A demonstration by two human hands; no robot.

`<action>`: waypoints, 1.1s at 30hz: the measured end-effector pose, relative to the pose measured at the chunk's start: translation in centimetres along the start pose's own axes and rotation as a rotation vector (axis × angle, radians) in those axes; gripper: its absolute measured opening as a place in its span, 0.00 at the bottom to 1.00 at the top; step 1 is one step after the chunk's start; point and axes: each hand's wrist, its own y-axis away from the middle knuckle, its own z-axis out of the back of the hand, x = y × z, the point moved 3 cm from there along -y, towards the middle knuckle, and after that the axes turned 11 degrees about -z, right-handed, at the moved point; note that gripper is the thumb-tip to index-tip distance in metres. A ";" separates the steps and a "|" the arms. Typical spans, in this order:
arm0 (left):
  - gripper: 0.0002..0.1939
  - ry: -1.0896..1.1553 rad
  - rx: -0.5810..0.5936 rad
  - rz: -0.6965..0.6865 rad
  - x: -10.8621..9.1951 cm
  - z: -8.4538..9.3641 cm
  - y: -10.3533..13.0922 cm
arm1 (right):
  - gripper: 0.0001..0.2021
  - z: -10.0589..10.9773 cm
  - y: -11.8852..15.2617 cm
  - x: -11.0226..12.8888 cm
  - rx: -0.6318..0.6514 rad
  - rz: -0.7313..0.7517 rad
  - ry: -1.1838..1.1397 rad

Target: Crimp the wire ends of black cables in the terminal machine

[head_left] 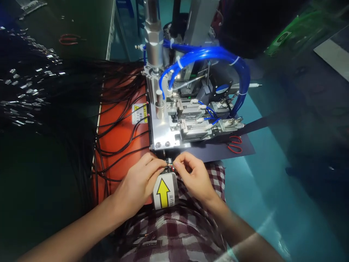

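Note:
My left hand [141,176] is closed in a pinch on a thin wire end [169,165], at the near edge of the metal machine [165,134]. Opposite it, my right hand [195,176] pinches thumb to forefinger beside a short red wire [172,168]; what lies between those fingertips is too small to make out. The fingertips of both hands nearly meet over a small fixture at the end of the track. Just below them sits a white plate with a yellow arrow [163,191].
Black cables [122,145] run across the orange surface [117,120] on the left. Blue air hoses [207,54] arch over the machine. Red-handled scissors [235,145] lie at its right side, and a red-handled tool [70,39] lies far left. Shiny cable ends [49,58] are heaped left.

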 end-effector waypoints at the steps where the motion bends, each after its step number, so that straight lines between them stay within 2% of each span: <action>1: 0.11 -0.028 0.010 -0.015 0.2 -0.2 0.0 | 0.09 0.0 -0.2 -0.2 -0.003 0.003 -0.008; 6: 0.15 -0.127 0.074 -0.060 1.0 -0.5 0.1 | 0.08 0.0 -0.9 -0.7 -0.016 0.000 -0.024; 14: 0.18 -0.222 0.114 -0.112 1.4 -0.6 0.5 | 0.08 -0.1 -1.0 -0.8 -0.013 -0.025 0.007; 20: 0.18 -0.332 0.100 -0.126 1.4 -0.8 0.3 | 0.09 -0.1 -1.2 -1.1 -0.016 -0.051 0.017; 33: 0.19 -0.416 0.093 -0.145 1.2 -1.1 0.4 | 0.09 -0.2 -1.2 -1.4 0.013 -0.103 -0.069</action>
